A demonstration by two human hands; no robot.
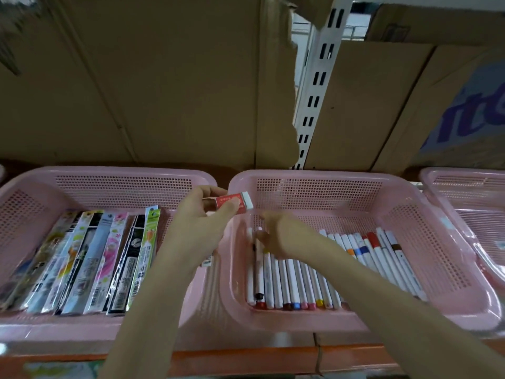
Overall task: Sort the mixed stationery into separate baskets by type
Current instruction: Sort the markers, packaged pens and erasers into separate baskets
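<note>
My left hand (pixel 200 212) pinches a red-sleeved white eraser (pixel 235 203) above the gap between two pink baskets. The left basket (pixel 30 192) holds several flat packaged pen sets (pixel 82 261) standing in a row. The middle basket (pixel 426 222) holds several white markers (pixel 289 280) with coloured caps lying side by side. My right hand (pixel 276 236) reaches down into this basket, its fingers curled at the far ends of the leftmost markers; whether it grips one I cannot tell.
A third pink basket (pixel 464 187) stands at the right edge. All sit on an orange-edged shelf (pixel 246 359). Brown cardboard boxes (pixel 164 77) and a white slotted upright (pixel 314 91) close off the back.
</note>
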